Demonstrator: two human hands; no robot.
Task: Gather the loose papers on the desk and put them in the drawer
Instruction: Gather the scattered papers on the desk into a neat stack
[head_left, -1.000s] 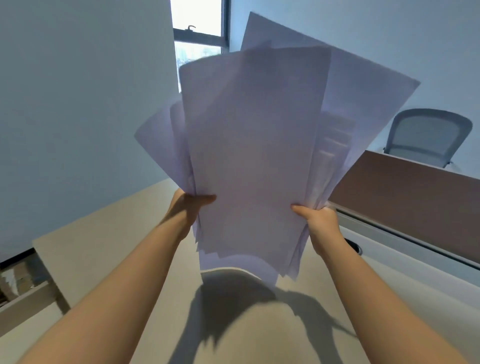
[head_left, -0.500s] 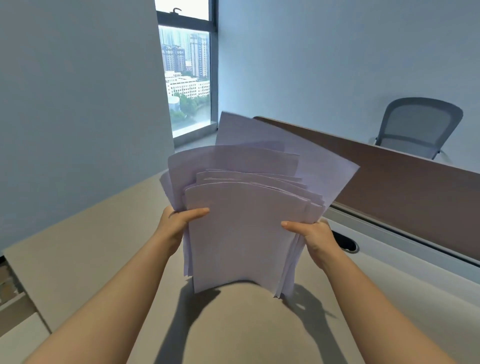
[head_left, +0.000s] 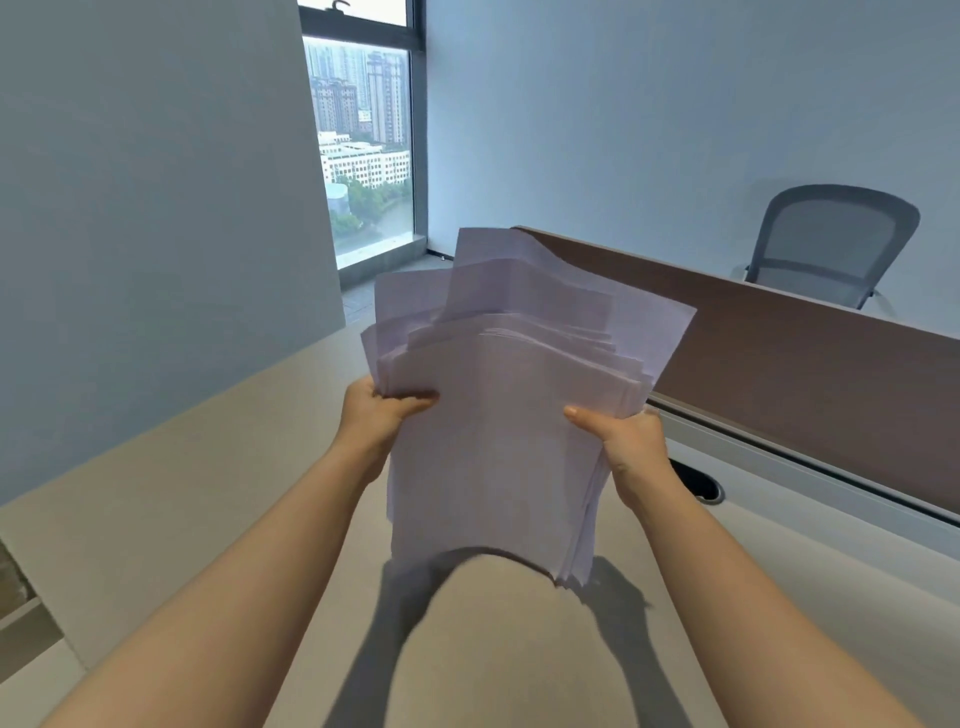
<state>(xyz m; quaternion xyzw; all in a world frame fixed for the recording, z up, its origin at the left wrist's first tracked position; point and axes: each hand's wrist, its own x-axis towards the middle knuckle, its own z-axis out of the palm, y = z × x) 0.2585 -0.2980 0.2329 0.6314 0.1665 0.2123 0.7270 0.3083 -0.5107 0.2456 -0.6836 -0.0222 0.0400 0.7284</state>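
A stack of white papers (head_left: 498, 431) stands nearly upright above the beige desk (head_left: 156, 519), its lower edge just over the desktop. My left hand (head_left: 382, 415) grips the stack's left edge, thumb on the front sheet. My right hand (head_left: 621, 436) grips the right edge the same way. The sheets are uneven at the top, with several sticking up behind the front ones. No drawer shows clearly; a dark gap (head_left: 21, 603) lies at the desk's left end.
A brown divider panel (head_left: 805, 374) runs along the desk's far right side, with a round cable hole (head_left: 698, 480) in front of it. A grey mesh office chair (head_left: 826, 244) stands behind the panel. A white wall (head_left: 156, 208) and a window (head_left: 363, 145) are on the left.
Both hands have lowered the stack from in front of the camera toward the desk. The fanned sheets have slid closer together into a tighter stack.
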